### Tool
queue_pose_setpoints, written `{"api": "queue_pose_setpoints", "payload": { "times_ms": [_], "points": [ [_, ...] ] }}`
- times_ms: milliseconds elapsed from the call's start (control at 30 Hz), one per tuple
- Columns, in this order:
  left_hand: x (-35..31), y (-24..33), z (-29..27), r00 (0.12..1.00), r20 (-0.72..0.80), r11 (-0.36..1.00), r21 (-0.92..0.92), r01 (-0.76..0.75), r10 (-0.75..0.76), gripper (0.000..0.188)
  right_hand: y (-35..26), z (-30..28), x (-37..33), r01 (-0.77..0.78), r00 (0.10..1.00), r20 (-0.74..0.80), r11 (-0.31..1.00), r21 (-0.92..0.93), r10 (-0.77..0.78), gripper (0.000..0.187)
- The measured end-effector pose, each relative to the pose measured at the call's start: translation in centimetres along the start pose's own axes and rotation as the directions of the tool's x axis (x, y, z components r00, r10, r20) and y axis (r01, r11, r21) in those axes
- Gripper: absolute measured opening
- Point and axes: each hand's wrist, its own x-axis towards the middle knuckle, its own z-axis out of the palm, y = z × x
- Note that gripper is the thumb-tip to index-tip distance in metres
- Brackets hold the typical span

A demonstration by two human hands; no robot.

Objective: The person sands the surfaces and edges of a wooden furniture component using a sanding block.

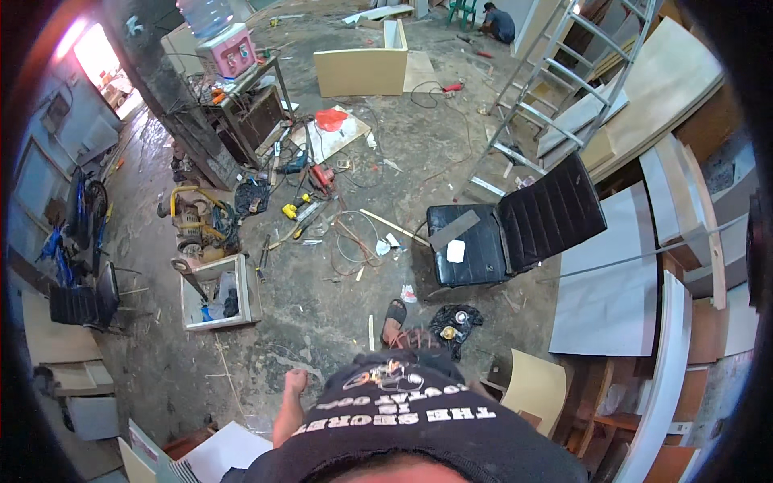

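I'm seeing left hand point(295, 381) curled fistlike, apparently holding nothing; not finding right hand. White rectangular open-topped box point(249, 294) sitting left of black padded chair point(535, 217), probably stiff, weighty; for holding, I'm favouring opposite rims.

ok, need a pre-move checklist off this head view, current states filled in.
1. Left hand empty: cannot tell; fingers curled, nothing seen in its grip.
2. Right hand visible: not ok; it does not show.
3. Seat of the black, ribbed, padded chair clear: not ok; a flat grey strip and a small white flat piece lie on it.
4. Floor clear of tools: not ok; a yellow-and-black power tool and a red power tool lie there.
5. White open-topped rectangular box standing upright: ok.
6. Silver metal ladder firmly footed: cannot tell.
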Motion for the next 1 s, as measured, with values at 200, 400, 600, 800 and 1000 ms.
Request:
{"api": "queue_pose_setpoints", "payload": {
  "times_ms": [200, 400, 600, 800, 1000],
  "points": [
    [3.5, 10.2, 8.0, 0.893, 0.157, 0.844, 0.292, -0.450, 0.422, 0.027, -23.4, -12.0, 7.5, 0.173, 0.984, 0.102, 0.925, -0.338, -0.146, 0.051],
    [8.9, 24.4, 9.0, 0.968, 0.150, 0.910, -0.396, -0.126, 0.199, 0.028, -40.9, -19.5, 6.3, 0.227, 0.974, 0.139, 0.723, -0.653, -0.180, 0.059],
    [16.2, 37.5, 6.9, 0.989, 0.145, 0.936, 0.345, -0.073, 0.024, 0.027, -44.4, -19.4, 7.2, 0.238, 0.964, 0.097, 0.966, 0.104, -0.248, 0.053],
    [31.8, 47.4, 4.3, 0.807, 0.488, 0.719, 0.423, -0.551, 0.332, 0.037, -44.7, -13.8, 12.8, 0.056, 0.993, 0.020, 0.627, 0.777, -0.114, 0.052],
    [44.2, 76.1, 2.6, 0.785, 0.425, 0.716, 0.353, -0.602, 0.451, 0.033, -60.5, -11.9, 16.0, 0.325, 0.929, -0.357, 0.677, 0.660, -0.099, 0.045]
  ]
}}
